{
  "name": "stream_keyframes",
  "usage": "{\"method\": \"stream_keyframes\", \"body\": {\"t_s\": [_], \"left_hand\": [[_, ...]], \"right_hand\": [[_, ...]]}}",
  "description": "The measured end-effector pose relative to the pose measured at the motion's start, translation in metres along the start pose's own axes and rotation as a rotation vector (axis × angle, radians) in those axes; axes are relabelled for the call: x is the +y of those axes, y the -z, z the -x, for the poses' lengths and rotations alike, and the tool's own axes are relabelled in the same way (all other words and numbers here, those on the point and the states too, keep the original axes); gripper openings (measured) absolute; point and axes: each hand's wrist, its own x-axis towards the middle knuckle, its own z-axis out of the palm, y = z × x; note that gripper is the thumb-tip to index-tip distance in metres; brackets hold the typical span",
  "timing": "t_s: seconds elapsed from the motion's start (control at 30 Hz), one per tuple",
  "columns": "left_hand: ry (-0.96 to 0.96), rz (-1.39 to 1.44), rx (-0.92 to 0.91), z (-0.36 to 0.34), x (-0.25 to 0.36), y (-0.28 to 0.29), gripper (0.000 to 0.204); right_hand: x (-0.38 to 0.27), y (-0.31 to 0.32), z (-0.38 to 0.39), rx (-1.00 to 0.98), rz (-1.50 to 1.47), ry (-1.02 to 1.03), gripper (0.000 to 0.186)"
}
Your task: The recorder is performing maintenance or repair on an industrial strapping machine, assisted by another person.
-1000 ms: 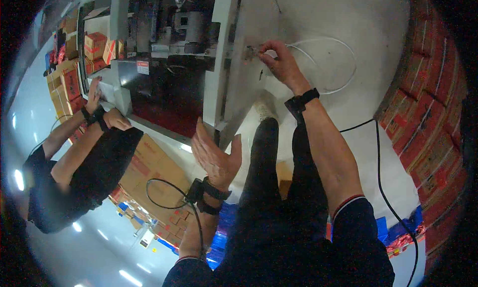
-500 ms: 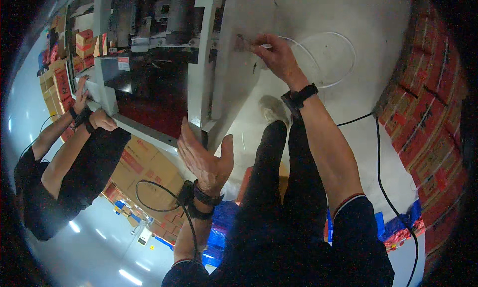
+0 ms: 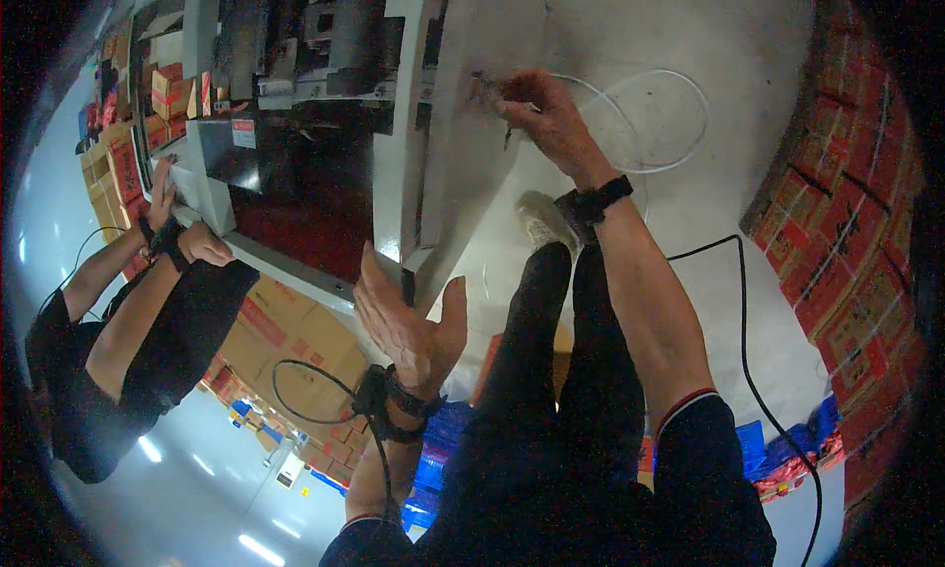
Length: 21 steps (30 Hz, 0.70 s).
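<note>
Red-and-white label (image 3: pixel 243 132) (print illegible) sits on the machine (image 3: pixel 315 144).

Grey machine frame (image 3: pixel 394 178), red-and-brown cartons (image 3: pixel 842 234), white tube (image 3: pixel 707 114)

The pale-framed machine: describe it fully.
The machine stands at upper left, cut off by the top edge. Its pale grey frame looks like painted metal. Inside are metallic-looking parts, a glossy dark panel with a small red-and-white label, and a dark reddish area below. The person's left hand, open, is at its near corner; contact is unclear. A co-worker's hands are at its left side.
</note>
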Motion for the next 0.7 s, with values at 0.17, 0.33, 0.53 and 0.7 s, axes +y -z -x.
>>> {"method": "stream_keyframes", "body": {"t_s": [0.17, 0.33, 0.53, 0.7], "left_hand": [[-0.008, 0.002, 0.001, -0.002, 0.003, 0.002, 0.084], [-0.054, -0.043, 0.023, 0.001, 0.000, 0.000, 0.084], [-0.027, -0.027, 0.006, 0.001, 0.002, 0.002, 0.082], [-0.010, -0.020, -0.002, 0.003, 0.003, 0.001, 0.082]], "right_hand": [[0.001, 0.004, 0.001, -0.067, -0.004, -0.106, 0.021], [-0.024, 0.016, 0.004, -0.135, 0.025, -0.295, 0.022], [-0.029, 0.029, 0.003, -0.122, -0.041, -0.245, 0.020], [-0.034, 0.038, -0.004, -0.204, 0.227, -0.207, 0.020]]}}
